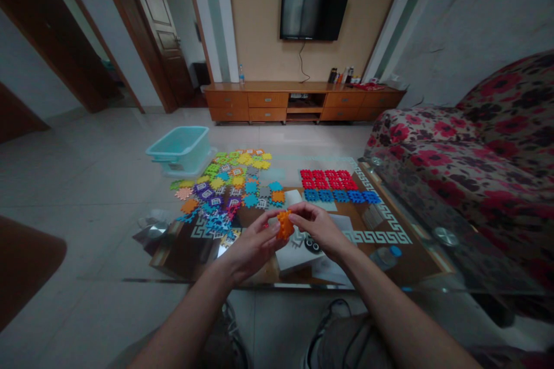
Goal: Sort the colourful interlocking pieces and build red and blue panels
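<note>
An orange interlocking block (284, 224) with notched edges is held up between both hands over the near part of the glass table. My left hand (257, 239) grips its left side with the fingertips. From the right, my right hand (318, 227) pinches the block between thumb and fingers. Beyond the hands, flat puzzle-edged tiles (216, 190) in many colours lie spread over the left of the table. Rows of red blocks (326, 179) and a row of blue blocks (340, 196) are lined up on the right. The fingers hide part of the orange block.
A turquoise plastic bin (182, 146) stands at the table's far left corner. Below my hands is a white box (294, 259). A bottle with a blue cap (387, 256) shows near the right edge. The floral sofa (445, 155) flanks the glass table (407, 265).
</note>
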`<state>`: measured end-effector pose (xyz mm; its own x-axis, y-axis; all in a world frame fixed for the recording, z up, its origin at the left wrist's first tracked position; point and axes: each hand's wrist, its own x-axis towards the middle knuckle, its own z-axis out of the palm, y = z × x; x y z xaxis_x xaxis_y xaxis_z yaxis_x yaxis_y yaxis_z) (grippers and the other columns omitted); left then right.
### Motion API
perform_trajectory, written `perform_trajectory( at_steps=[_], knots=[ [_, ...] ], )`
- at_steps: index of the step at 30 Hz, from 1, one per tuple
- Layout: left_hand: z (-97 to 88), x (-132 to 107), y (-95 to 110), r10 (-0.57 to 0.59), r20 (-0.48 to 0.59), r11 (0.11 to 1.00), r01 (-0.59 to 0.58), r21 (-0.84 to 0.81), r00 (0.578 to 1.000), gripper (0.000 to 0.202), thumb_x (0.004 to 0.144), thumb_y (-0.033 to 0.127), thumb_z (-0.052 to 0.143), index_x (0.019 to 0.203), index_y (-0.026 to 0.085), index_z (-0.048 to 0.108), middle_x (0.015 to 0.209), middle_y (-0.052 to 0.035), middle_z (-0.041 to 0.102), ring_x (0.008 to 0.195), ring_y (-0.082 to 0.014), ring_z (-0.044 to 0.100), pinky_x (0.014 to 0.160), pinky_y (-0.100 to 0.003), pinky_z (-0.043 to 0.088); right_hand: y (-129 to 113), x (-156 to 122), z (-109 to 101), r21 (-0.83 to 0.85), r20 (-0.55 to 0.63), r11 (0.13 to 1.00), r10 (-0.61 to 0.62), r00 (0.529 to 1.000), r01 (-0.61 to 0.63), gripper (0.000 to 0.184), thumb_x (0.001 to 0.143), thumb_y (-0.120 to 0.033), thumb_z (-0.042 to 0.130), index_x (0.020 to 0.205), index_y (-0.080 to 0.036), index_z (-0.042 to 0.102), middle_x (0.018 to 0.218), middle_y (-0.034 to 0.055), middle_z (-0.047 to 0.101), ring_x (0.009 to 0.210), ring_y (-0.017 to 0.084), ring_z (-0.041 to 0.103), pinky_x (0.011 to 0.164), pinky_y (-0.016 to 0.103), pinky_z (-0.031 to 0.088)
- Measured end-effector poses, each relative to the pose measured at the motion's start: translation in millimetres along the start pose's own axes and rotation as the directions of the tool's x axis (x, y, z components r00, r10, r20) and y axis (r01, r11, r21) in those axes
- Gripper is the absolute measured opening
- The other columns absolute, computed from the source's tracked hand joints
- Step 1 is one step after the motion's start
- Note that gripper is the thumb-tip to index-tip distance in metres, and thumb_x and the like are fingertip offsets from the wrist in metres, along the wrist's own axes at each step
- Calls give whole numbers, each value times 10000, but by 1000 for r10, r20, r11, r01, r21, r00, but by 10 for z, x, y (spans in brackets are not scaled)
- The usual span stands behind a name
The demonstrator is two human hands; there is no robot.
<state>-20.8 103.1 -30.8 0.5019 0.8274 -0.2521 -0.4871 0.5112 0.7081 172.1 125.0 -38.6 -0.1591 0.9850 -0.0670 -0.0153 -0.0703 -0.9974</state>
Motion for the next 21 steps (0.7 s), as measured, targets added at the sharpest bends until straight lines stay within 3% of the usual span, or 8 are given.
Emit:
perform_trajectory(
  at_steps=[6,11,16,21],
  knots=[
    [21,-5,-25,46,-12,996,-45,81,999,530,719,301,839,1185,199,607,984,-102,695,957,-210,678,951,-367,482,6,-3,19,-114,48,992,-46,998,51,332,777,-475,728,945,-188,721,864,32,702,777,167,610,735,307,491],
    [-30,65,-83,48,-145,991,-29,128,988,455,686,299,860,1051,159,627,952,-118,712,906,-217,698,926,-387,508,20,-29,23,-269,47,956,-106,993,115,272,852,-362,641,1065,-208,714,1043,66,716,921,197,646,821,345,506],
    [-95,121,-115,84,-263,978,-29,206,961,460,657,316,875,1014,141,644,949,-115,720,863,-194,699,860,-338,524,-25,-118,30,-338,219,884,-261,940,325,551,793,-196,668,1326,-308,587,1354,65,579,1144,210,587,833,327,518],
    [-99,113,-120,103,-220,974,-53,222,970,486,652,331,878,1042,133,667,927,-113,734,831,-186,701,843,-330,535,-12,-120,62,-385,244,821,-351,904,423,543,766,-185,723,1287,-307,628,1280,63,635,1105,217,609,813,327,519]
  ],
)
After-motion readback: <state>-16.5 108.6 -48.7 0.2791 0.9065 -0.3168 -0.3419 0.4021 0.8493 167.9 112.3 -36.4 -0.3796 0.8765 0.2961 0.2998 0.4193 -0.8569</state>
